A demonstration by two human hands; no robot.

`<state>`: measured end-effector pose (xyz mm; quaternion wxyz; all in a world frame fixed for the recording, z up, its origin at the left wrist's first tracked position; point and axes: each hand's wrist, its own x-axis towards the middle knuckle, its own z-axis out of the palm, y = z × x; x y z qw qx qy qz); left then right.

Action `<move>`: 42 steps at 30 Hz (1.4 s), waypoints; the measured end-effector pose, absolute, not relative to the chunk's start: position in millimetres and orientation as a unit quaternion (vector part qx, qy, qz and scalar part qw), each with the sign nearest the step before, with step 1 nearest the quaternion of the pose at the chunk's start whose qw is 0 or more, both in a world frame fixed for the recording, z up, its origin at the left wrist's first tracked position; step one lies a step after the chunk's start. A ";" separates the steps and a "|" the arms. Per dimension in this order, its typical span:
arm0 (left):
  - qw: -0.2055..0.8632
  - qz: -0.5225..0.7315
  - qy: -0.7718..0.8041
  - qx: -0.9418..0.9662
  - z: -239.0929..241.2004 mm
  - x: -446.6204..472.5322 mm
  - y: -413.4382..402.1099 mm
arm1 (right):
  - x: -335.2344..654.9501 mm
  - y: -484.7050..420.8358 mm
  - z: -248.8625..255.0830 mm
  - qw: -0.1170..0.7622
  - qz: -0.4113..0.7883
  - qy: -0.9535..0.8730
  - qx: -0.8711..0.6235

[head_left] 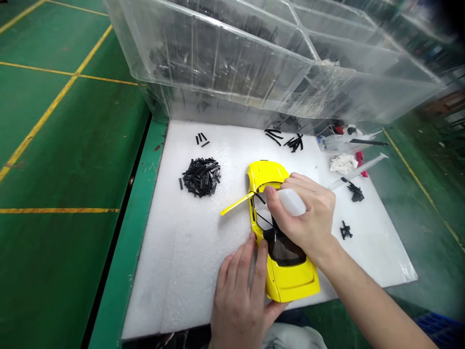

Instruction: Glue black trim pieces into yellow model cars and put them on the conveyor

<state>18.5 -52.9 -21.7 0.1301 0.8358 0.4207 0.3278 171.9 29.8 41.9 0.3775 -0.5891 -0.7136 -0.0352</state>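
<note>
White handle (pixel 292 202) in right hand (pixel 311 213), left hand (pixel 240 286) on yellow car (pixel 292 281)

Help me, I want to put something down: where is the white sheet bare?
The flat white foam sheet has most room at lower left, between the left hand and the sheet's left edge, below the heaped short black strips. Another gap separates that heap from the curved black strips. Crowded: upper right, around the crumpled white wad.

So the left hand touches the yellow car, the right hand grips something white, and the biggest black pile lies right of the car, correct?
Not quite: the biggest black pile lies left of the yellow car, as the head view shows. The rest holds.
</note>
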 end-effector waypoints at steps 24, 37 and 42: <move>0.137 0.332 0.421 0.833 -22.7 19.2 -53.9 | 168.4 20.4 43.2 0.372 -0.024 -0.717 -0.589; 0.115 0.328 0.417 0.840 -21.3 19.4 -51.8 | 186.6 19.5 43.6 0.552 0.132 -0.449 -0.690; 0.097 0.329 0.407 0.847 -22.7 19.9 -50.1 | 200.9 29.7 46.8 0.661 0.280 -0.281 -0.637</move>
